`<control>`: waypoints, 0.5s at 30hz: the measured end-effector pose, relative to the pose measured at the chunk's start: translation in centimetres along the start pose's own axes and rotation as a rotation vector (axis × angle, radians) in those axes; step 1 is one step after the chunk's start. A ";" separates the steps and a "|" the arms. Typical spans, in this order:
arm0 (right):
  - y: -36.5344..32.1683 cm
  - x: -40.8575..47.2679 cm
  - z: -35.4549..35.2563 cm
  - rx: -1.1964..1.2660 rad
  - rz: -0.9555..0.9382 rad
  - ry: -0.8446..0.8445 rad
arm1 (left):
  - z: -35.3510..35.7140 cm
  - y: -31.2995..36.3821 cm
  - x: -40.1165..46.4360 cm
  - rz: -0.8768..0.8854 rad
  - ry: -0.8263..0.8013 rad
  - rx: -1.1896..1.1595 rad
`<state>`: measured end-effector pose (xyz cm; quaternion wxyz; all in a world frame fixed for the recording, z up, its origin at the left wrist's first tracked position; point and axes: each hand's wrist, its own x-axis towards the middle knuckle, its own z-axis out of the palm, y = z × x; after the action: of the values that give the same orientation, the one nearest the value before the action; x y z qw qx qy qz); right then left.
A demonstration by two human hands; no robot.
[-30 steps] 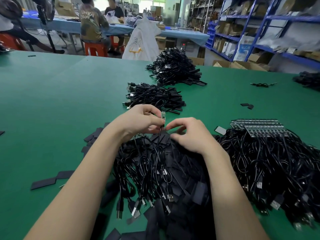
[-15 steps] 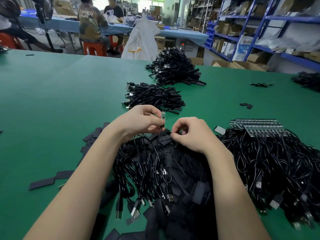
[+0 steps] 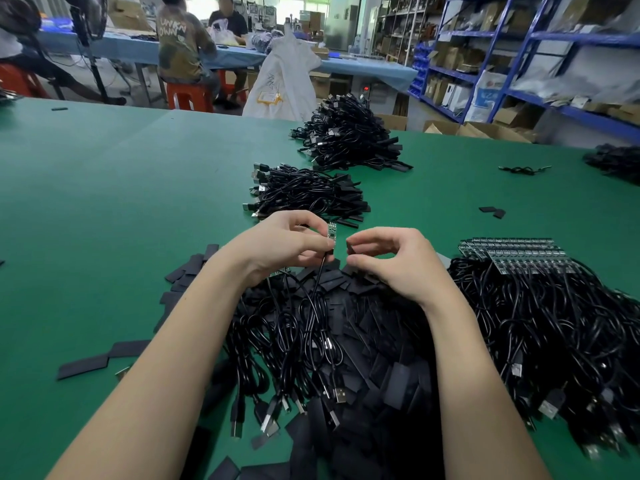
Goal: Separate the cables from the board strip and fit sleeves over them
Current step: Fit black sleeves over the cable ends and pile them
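Left hand (image 3: 277,247) pinches board (image 3: 332,232); right hand (image 3: 394,261) beside.

Bench top (image 3: 104,202) is plain green, my cables (image 3: 294,341) and loose sleeves (image 3: 381,358) are black, small board (image 3: 332,232) I'm holding is green, board strip (image 3: 519,254) near the right edge dark with pale dots.
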<state>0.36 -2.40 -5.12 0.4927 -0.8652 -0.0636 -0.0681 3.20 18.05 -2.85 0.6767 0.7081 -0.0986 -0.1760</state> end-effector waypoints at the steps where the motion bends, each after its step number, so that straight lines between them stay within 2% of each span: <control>1: 0.0 0.0 0.0 0.018 0.004 0.009 | 0.1 0.0 0.0 0.002 -0.005 -0.004; 11: -0.2 0.0 0.2 0.294 0.094 0.078 | 0.5 -0.1 0.0 0.006 -0.050 -0.018; 15: -0.8 0.1 0.2 0.784 0.139 0.171 | 1.0 -0.2 0.1 -0.002 -0.084 -0.074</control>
<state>0.32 -1.77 -4.50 0.7921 -0.6053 0.0152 -0.0767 2.89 17.08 -3.09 0.6976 0.6745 -0.1196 -0.2098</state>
